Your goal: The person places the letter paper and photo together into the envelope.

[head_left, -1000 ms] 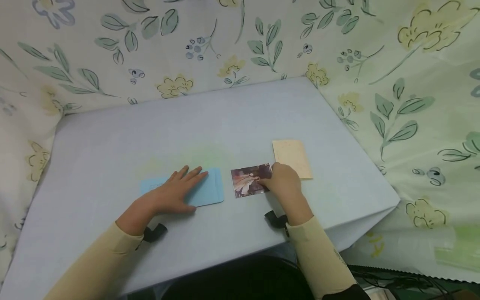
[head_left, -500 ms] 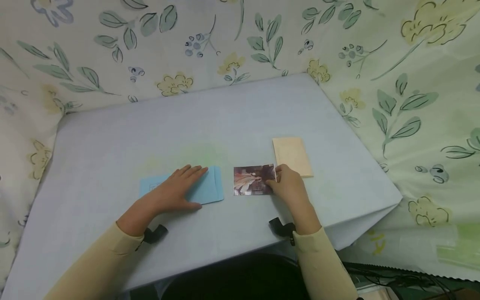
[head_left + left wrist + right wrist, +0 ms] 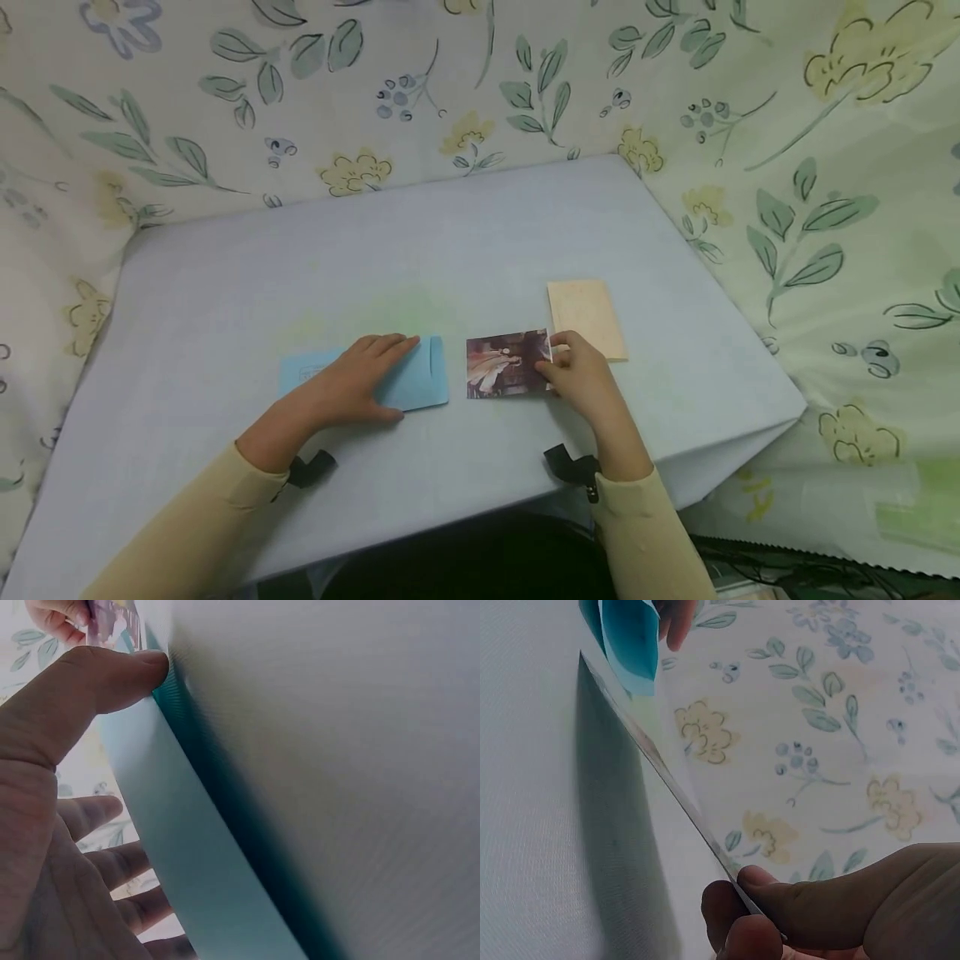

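Blue envelope (image 3: 411, 385) lies flat on the desk (image 3: 390, 258) beneath the left hand (image 3: 348, 387), its printed end coming out beyond that hand's wrist side and its mouth end past the fingertips, facing the right hand (image 3: 585, 379). The left hand holds the envelope across its width: the thumb is at the near edge, and the fingers stretch over to the far edge, tips hidden behind the paper in the left wrist view. Between that thumb and those fingers the envelope bulges, and the right wrist view shows its mouth gaping, with a deeper turquoise inner wall. Whether anything sits farther inside cannot be told.

The right hand grips a glossy photo print (image 3: 501, 367) by its right end, pinched between thumb and fingers. The print extends to the left of this hand, picture side up, showing a figure in a pale pink gown against a dark setting; its free end points at the envelope's mouth, near it but apart. The print is tilted, the pinched end raised above the desk with a shadow below; whether its free corner touches the cloth is unclear.

Just beyond the right hand lies a cream paper rectangle (image 3: 588, 312), a card or an envelope, I cannot tell which.
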Available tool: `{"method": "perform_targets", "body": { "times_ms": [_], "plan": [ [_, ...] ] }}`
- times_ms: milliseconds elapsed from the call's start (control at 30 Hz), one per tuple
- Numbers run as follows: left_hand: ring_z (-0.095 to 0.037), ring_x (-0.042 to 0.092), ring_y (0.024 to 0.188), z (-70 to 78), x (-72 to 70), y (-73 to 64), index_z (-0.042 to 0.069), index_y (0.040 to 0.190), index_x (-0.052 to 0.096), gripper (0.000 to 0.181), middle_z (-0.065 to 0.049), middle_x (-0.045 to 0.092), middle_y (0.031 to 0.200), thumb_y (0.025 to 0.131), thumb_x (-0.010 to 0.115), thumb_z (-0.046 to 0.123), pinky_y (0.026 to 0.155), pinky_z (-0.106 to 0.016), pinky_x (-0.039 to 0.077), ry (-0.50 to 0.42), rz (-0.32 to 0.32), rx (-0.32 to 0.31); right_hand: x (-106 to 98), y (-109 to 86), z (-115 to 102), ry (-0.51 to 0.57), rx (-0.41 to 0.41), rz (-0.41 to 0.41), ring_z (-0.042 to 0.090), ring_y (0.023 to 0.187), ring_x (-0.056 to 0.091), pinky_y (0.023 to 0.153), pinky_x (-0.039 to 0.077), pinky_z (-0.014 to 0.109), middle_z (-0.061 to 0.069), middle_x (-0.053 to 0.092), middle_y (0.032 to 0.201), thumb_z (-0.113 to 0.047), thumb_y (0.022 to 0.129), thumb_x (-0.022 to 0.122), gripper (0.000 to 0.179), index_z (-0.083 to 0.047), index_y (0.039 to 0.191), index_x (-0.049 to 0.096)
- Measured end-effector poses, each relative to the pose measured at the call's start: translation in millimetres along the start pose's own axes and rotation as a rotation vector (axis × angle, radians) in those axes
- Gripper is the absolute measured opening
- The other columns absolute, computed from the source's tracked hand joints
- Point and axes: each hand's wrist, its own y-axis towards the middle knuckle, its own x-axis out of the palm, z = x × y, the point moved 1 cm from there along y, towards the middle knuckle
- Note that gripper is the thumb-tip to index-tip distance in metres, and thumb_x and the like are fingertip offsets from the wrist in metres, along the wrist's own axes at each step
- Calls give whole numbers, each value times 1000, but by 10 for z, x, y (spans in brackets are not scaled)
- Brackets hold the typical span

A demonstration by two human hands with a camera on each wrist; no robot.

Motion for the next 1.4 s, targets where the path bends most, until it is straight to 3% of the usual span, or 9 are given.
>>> {"method": "perform_targets", "body": {
  "times_ms": [567, 1400],
  "plan": [
    [-39, 37, 141, 53, -43, 61, 10, 162, 28, 109, -16, 40, 157, 76, 90, 37, 113, -59, 34, 22, 12, 14, -59, -21, 23, 182, -19, -79, 17, 61, 63, 61, 51, 31, 8, 66, 76, -5, 97, 69, 40, 0, 133, 52],
    [-38, 36, 142, 131, -36, 31, 10, 161, 31, 108, -14, 40, 158, 75, 90, 39, 115, -56, 33, 42, 34, 53, 50, -32, -48, 218, -27, -135, 17, 60, 62, 61, 49, 31, 7, 68, 76, -7, 98, 69, 41, 1, 134, 52]
  ]
}}
